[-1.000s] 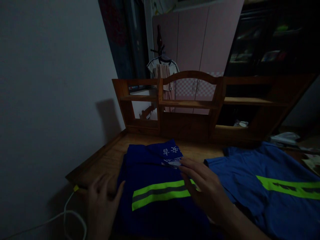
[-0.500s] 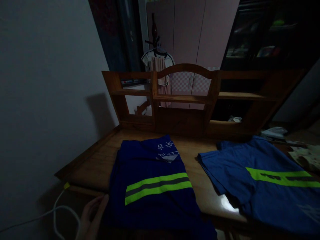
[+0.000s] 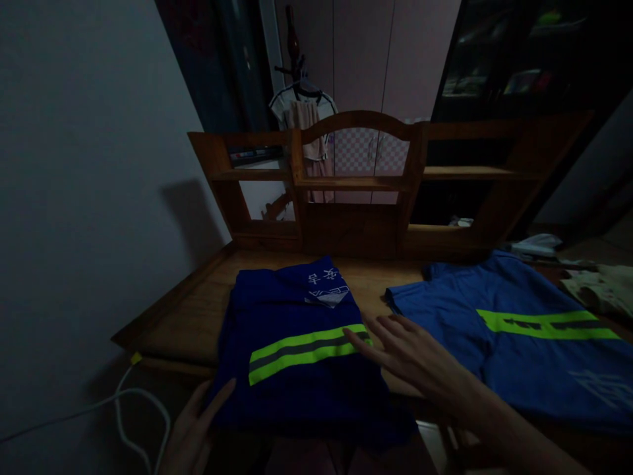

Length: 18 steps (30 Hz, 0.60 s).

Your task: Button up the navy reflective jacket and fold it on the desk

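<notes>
A folded dark blue work garment lies on the wooden desk, with white lettering near its top and a yellow-green and grey reflective stripe across it. My left hand is at its lower left edge, thumb and fingers apart, one digit resting on the cloth. Over the right end of the stripe, my right hand lies with fingers stretched out, the fingertips on or just above the fabric. To the right is a lighter blue short-sleeved shirt, spread flat with a similar stripe; neither hand holds it.
Behind the garments, a wooden shelf unit stands along the back of the desk. A white cable loops at the lower left beside the wall. Clothes hang on a coat stand behind. Pale cloth lies at the far right.
My right hand has come into view from the lower right and reached the dark blue garment's right side. My left hand has moved slightly right, onto its edge. The view has shifted a little.
</notes>
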Motion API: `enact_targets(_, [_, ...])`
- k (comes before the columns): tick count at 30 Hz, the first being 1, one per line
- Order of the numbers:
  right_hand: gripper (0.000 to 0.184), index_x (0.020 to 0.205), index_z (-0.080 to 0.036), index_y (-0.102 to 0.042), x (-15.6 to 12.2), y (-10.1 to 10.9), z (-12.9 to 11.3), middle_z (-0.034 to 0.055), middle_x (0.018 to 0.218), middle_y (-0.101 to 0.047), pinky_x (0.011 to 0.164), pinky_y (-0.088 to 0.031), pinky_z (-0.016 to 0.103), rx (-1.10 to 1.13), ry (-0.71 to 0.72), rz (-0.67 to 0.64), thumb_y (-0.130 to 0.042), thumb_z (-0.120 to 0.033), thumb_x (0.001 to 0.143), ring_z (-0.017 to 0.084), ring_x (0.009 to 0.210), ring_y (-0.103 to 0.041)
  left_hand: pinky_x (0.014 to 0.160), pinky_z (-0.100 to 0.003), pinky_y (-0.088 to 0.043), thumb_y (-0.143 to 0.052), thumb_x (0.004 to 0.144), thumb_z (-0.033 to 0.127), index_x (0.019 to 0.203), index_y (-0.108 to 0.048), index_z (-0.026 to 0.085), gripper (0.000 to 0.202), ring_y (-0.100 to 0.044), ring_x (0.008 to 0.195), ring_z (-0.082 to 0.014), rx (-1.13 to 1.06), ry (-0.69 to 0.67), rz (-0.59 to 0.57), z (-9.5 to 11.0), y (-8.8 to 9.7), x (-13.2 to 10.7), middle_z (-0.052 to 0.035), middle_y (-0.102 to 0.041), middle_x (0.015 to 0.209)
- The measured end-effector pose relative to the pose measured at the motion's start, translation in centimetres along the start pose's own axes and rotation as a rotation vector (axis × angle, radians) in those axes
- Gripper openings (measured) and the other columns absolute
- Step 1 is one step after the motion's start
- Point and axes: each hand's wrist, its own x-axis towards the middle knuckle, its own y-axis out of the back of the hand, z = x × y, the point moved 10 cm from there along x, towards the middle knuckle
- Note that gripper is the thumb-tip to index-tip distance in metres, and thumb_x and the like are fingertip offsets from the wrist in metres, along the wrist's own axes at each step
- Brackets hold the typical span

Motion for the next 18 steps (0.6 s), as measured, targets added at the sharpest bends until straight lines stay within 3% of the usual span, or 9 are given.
enact_targets(2, [0.084,0.143,-0.025,-0.031,-0.3,-3.9,0.7,0.0157,0.14,-0.028,0.088,-0.044,0.054,-0.01,0.064,-0.095,-0.068,-0.004,0.072,0.039,0.111,-0.045,0.085,-0.043,-0.053,-0.075,0.062,0.043,0.12,-0.056,0.027,0.063,-0.058,0.108,-0.0318,-0.058,-0.03,0.062,0.6,0.4,-0.1,-0.0068,-0.061,0.116])
enact_targets(4, [0.086,0.145,-0.023,-0.028,-0.7,-6.1,0.2,0.0156,0.142,-0.024,0.096,-0.039,0.055,0.022,0.17,-0.133,-0.07,-0.004,0.072,0.038,0.119,-0.038,0.088,-0.041,-0.052,-0.075,0.064,0.039,0.128,-0.049,0.031,0.07,-0.052,0.116,-0.0309,-0.1,-0.106,0.08,1.9,0.6,-0.4,-0.0046,-0.054,0.127])
enact_targets(6, [0.075,0.144,-0.021,-0.028,-0.9,-6.6,-0.9,0.0142,0.142,-0.025,0.102,-0.034,0.051,0.058,0.265,-0.116,-0.063,-0.003,0.081,0.033,0.124,-0.033,0.09,-0.04,-0.051,-0.072,0.068,0.04,0.129,-0.048,0.031,0.067,-0.048,0.12,-0.0309,-0.144,-0.134,-0.015,3.0,-0.2,-1.0,-0.0031,-0.051,0.132])
enact_targets(9, [0.053,0.138,-0.014,-0.037,-0.2,-6.2,-1.8,0.014,0.138,-0.033,0.107,-0.03,0.047,0.122,0.291,-0.064,-0.054,-0.002,0.09,0.028,0.127,-0.03,0.091,-0.041,-0.05,-0.066,0.071,0.046,0.122,-0.056,0.023,0.057,-0.05,0.118,-0.0334,-0.257,-0.099,-0.203,3.8,-1.8,-2.2,-0.0076,-0.055,0.126])
enact_targets(12, [0.037,0.13,-0.011,-0.045,0.7,-6.1,-1.5,0.0132,0.133,-0.041,0.109,-0.026,0.044,0.268,0.247,-0.041,-0.054,-0.006,0.094,0.025,0.125,-0.033,0.093,-0.044,-0.048,-0.067,0.065,0.049,0.13,-0.05,0.02,0.073,-0.052,0.114,-0.0356,-0.327,-0.132,-0.311,5.0,-2.6,-3.0,-0.0124,-0.058,0.121])
enact_targets(15, [0.026,0.124,-0.015,-0.05,1.3,-5.6,0.2,0.01,0.125,-0.048,0.107,-0.03,0.039,0.462,0.156,0.027,-0.047,-0.011,0.099,0.021,0.118,-0.042,0.101,-0.046,-0.041,-0.071,0.061,0.043,0.136,-0.043,0.023,0.083,-0.05,0.117,-0.0349,-0.06,-0.277,-0.309,6.3,-2.7,-3.1,-0.0104,-0.055,0.126])
enact_targets(18, [0.022,0.11,-0.014,-0.059,1.0,-3.7,2.4,0.0093,0.109,-0.057,0.094,-0.044,0.034,0.612,0.073,0.176,-0.039,-0.02,0.103,0.021,0.105,-0.053,0.109,-0.043,-0.032,-0.063,0.068,0.034,0.13,-0.052,0.027,0.063,-0.041,0.126,-0.0303,0.394,-0.558,-0.158,8.6,-2.7,-3.8,-0.003,-0.047,0.135])
